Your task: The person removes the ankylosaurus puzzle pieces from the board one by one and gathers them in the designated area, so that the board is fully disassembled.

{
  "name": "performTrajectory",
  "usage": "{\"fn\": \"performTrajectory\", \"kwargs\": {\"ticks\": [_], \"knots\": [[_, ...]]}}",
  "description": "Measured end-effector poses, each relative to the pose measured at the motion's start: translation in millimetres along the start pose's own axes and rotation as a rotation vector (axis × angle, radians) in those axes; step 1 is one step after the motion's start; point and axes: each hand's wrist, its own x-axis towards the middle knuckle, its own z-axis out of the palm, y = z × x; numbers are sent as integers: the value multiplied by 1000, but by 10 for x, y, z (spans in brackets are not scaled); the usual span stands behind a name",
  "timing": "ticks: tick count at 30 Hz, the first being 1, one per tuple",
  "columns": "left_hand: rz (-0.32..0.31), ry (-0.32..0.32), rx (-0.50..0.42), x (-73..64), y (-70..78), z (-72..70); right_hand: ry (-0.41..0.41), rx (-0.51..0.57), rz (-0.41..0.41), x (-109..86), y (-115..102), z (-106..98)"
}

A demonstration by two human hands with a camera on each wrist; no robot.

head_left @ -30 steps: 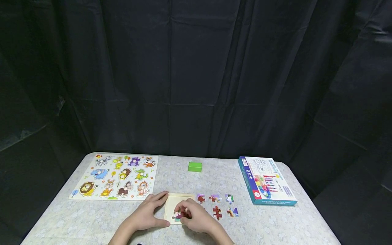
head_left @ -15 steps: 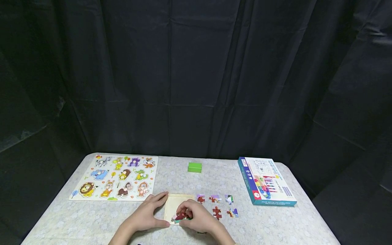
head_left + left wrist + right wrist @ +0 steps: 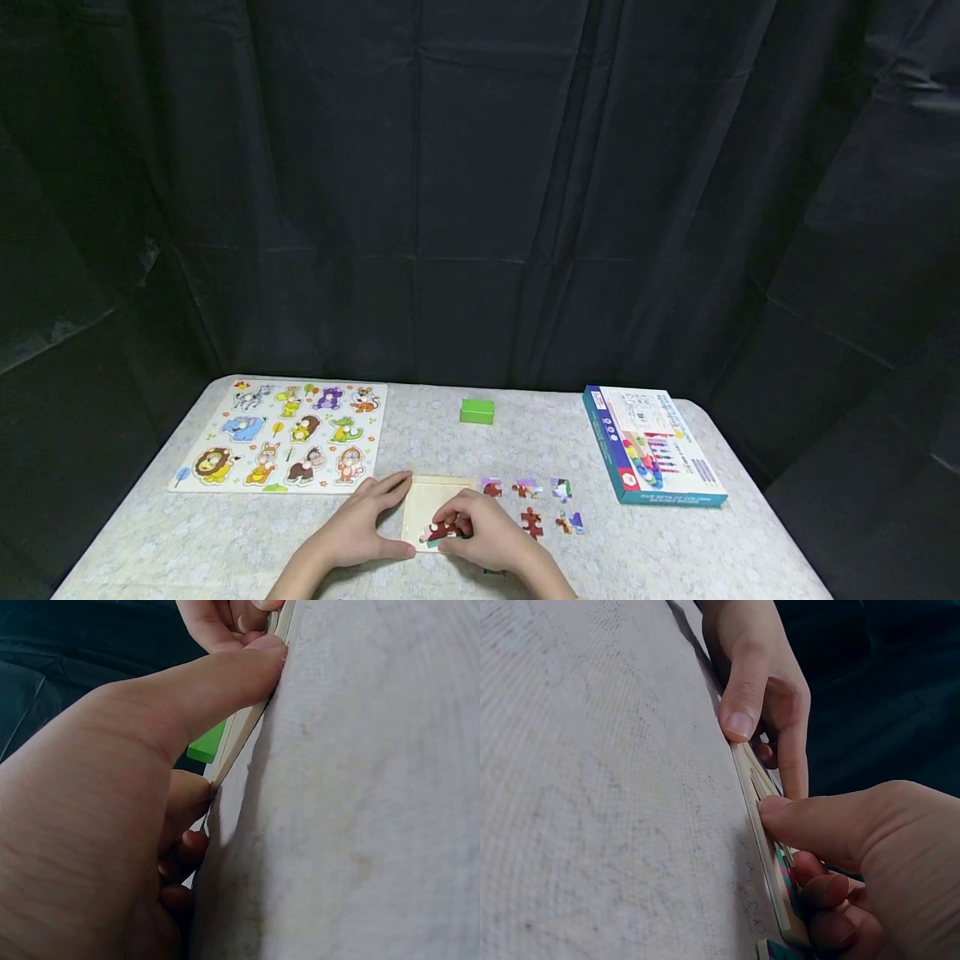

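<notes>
My left hand [image 3: 362,523] spans the left side of a small square wooden puzzle tray [image 3: 429,502]. Its thumb and index finger hold the tray between the near and far edges, as the left wrist view shows with the thumb [image 3: 259,667] on the rim. My right hand [image 3: 486,533] is over the tray's near right part. Its thumb and fingers pinch a dark red jigsaw piece [image 3: 441,531] with a teal edge, low in the tray near its front rim. In the right wrist view the piece looks slightly tilted; its right part is hidden by my fingers.
Loose jigsaw pieces lie right of the tray, among them a red one [image 3: 532,522] and a purple-topped one [image 3: 528,487]. An animal peg puzzle board [image 3: 258,479] lies at the left. A green block [image 3: 477,411] sits behind the tray; a boxed set [image 3: 663,446] is at the right.
The jigsaw piece in my right hand has turned and shifted slightly within the tray's near part. My left hand keeps its place on the tray.
</notes>
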Motion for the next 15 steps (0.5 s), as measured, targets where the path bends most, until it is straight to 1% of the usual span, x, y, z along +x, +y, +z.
{"fn": "performTrajectory", "kwargs": {"ticks": [6, 13, 15], "knots": [[-3, 1, 0, 5, -9, 1, -2, -29, -9, 4, 10, -2], [-14, -12, -21, -2, 19, -14, -17, -17, 22, 1, -8, -22], [-13, -14, -23, -3, 24, -16, -10, -24, 24, 2, -10, -23]]}}
